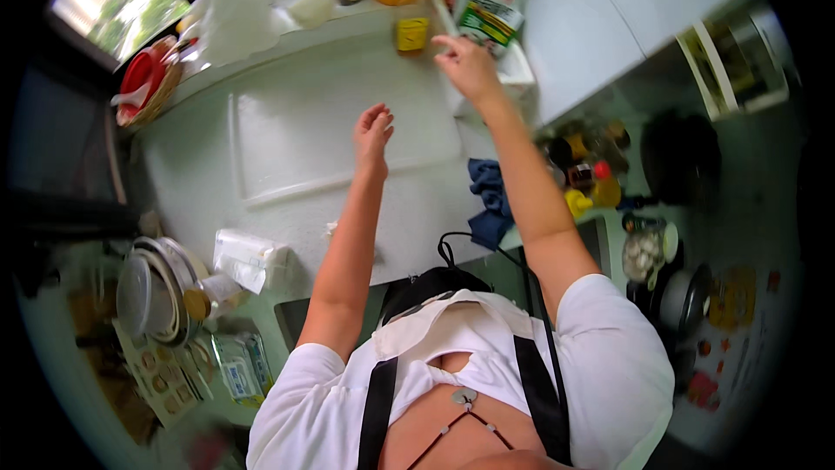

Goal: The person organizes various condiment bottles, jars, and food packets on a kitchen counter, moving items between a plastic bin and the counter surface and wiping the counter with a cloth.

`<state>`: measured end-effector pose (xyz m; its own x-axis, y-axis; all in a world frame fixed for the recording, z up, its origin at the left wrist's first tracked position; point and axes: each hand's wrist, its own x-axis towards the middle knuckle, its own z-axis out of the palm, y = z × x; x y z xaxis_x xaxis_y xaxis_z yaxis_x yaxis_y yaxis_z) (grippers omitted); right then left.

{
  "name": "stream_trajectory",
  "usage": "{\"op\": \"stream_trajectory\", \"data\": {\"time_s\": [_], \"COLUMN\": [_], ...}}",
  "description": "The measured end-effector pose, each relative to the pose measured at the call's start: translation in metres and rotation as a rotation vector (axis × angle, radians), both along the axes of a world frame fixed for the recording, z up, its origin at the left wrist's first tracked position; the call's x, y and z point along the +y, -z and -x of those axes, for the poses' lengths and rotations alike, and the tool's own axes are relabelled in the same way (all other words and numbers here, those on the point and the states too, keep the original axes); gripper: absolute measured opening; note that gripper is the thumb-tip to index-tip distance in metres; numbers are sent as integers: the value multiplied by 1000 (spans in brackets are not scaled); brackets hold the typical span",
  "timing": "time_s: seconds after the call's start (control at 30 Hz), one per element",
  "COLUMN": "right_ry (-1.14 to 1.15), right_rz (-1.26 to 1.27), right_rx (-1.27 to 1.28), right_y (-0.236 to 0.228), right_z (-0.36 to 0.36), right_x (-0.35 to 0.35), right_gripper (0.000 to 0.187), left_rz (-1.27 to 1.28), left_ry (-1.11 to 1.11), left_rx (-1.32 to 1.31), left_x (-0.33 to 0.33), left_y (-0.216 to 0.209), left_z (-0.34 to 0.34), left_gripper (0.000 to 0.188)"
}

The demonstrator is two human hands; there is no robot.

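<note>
My right hand (470,72) reaches to the back of the counter with its fingers apart and nothing in them. Just left of its fingertips stands a bottle with a yellow label (411,34). Beside and behind this hand, a white bin (517,70) holds a green and white packet (490,11). Above a pale rectangular board (300,135) on the counter hovers my left hand (374,133), empty, its fingers loosely bent and slightly apart. A dark blue cloth (491,200) lies near my right forearm.
A basket with a red bowl (143,79) sits at the far left, near a white plastic bag (230,22). Stacked bowls (156,287) and a tissue pack (250,260) are at the near left. Several bottles (600,179) and a jar of garlic (642,257) stand at the right.
</note>
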<state>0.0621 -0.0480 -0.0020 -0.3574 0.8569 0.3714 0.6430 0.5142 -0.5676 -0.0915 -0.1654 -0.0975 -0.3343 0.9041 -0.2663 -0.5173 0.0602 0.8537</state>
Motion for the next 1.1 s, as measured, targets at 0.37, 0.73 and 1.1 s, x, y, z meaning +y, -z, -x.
{"op": "stream_trajectory", "data": {"time_s": [0.37, 0.73, 1.1], "right_ry": [370, 525, 143], "right_rz": [116, 47, 316], "right_rx": [354, 377, 8], "right_y": [-25, 1, 8], "right_z": [-175, -302, -319], "right_x": [-150, -124, -126], "right_gripper": [12, 20, 46], "left_rz": [-37, -64, -46], "left_ry": [214, 242, 207], "left_rx": [9, 67, 165], "left_x": [-45, -63, -84], "left_y": [-37, -45, -45], "left_z": [-74, -139, -185], "left_gripper": [27, 27, 26]}}
